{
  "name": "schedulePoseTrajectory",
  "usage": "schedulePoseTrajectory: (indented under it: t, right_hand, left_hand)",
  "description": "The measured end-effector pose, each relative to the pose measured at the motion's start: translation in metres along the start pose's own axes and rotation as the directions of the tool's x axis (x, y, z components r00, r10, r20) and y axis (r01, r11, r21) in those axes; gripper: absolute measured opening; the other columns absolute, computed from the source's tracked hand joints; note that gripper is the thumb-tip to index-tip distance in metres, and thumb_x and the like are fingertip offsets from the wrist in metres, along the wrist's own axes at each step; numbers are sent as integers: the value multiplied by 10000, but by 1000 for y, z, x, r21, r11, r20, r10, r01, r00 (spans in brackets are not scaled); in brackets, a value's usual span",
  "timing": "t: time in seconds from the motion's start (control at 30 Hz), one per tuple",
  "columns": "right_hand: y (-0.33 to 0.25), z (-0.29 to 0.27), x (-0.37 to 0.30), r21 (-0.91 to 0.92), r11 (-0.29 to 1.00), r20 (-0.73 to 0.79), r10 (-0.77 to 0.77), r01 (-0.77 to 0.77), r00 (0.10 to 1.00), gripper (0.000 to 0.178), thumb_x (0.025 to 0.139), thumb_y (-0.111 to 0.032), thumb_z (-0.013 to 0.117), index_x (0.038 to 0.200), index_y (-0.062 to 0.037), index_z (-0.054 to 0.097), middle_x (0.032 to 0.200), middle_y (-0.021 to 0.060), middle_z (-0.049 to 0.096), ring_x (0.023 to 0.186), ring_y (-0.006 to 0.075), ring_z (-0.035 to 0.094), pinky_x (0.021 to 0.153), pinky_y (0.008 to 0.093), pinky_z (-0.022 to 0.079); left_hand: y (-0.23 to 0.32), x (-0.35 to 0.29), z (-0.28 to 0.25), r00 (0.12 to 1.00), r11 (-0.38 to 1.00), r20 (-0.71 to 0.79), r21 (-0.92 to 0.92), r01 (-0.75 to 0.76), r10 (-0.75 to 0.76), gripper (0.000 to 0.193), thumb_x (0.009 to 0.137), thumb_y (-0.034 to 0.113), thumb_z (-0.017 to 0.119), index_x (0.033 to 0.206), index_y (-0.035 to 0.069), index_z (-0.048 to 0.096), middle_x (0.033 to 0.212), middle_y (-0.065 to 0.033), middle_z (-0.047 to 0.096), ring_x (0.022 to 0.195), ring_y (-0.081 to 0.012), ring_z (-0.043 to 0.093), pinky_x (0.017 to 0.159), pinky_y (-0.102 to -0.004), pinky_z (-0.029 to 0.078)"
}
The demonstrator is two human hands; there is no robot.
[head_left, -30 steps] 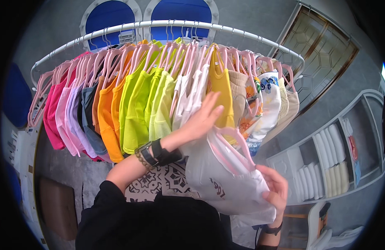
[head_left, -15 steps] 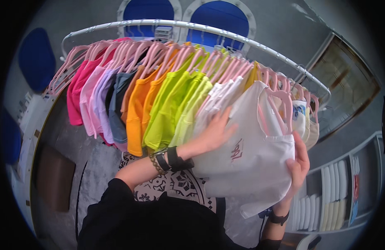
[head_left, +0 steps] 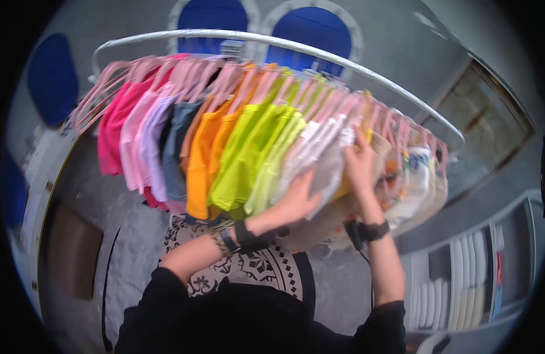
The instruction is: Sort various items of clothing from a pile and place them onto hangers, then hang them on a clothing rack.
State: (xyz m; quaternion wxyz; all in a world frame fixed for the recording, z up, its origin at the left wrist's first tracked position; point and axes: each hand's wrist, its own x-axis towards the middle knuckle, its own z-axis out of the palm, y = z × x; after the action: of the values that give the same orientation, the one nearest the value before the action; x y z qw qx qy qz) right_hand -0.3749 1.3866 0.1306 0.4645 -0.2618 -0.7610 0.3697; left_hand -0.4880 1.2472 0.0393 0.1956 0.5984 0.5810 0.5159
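Observation:
A row of colourful tops hangs on pink hangers [head_left: 114,73] from a white curved rail [head_left: 249,36]. My left hand [head_left: 297,199] is open, fingers apart, against the lower part of the white tops [head_left: 306,148]. At the upper edge of a white top [head_left: 333,168], my right hand [head_left: 361,168] has its thumb and fingers closed on the cloth; some motion blur softens this. Just right of that hand hang beige and printed tops [head_left: 415,177]. To the left of the white ones are lime-green tops [head_left: 244,156] and orange tops [head_left: 200,159].
Beneath the rack lies a black-and-beige patterned rug [head_left: 254,268]. A brown stool [head_left: 75,251] stands at the left, beside a white table [head_left: 33,194]. White shelves [head_left: 511,212] with folded cloth [head_left: 468,259] are at the lower right. Round blue-faced mirrors [head_left: 310,32] stand behind the rail.
The white printed top, held out in front by the right hand, is now back in the row. My right hand has moved up and left; my left hand shifted slightly lower.

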Motion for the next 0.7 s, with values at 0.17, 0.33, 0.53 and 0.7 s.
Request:
schedulePoseTrajectory:
  t: [0.17, 0.33, 0.53, 0.7]
  right_hand:
    - [-18, -2, -14, -101, 988, 55, 125, -120, 991, 658, 883, -47, 565, 1495, -20, 325, 971, 50, 597, 625, 42, 515, 523, 231, 418]
    - [-52, -24, -28, -402, 900, -101, -226, 168, 969, 541, 891, -139, 628, 1362, 50, 438, 1016, 178, 611, 745, 224, 612, 711, 353, 501]
    - [2, -23, -5, -289, 956, -80, -81, 55, 993, 403, 846, -87, 622, 1212, 60, 541, 986, 179, 660, 835, 282, 661, 769, 378, 518]
    - [8, -42, 20, 100, 983, -224, 176, -157, 958, 345, 758, 1, 547, 1085, 60, 643, 892, 89, 683, 757, 153, 639, 693, 277, 507]
  left_hand:
    - [21, -10, -18, 997, 999, 67, -3, 43, -42, 722, 880, 197, 595, 1479, -17, 252, 1494, -294, 290, 1428, -411, 232, 1170, -435, 195]
    - [17, -15, -24, 995, 998, 84, 24, -53, 51, 714, 885, 178, 594, 1487, -1, 255, 1508, -288, 266, 1449, -406, 186, 1178, -431, 168]
    - [23, -18, -24, 987, 994, 113, -8, -112, 112, 713, 886, 161, 595, 1482, -25, 250, 1515, -270, 270, 1445, -387, 218, 1175, -425, 178]
    - [32, -24, -40, 978, 993, 199, -109, -44, 65, 626, 897, 143, 593, 1461, 65, 332, 1490, -219, 330, 1389, -339, 328, 1092, -425, 348]
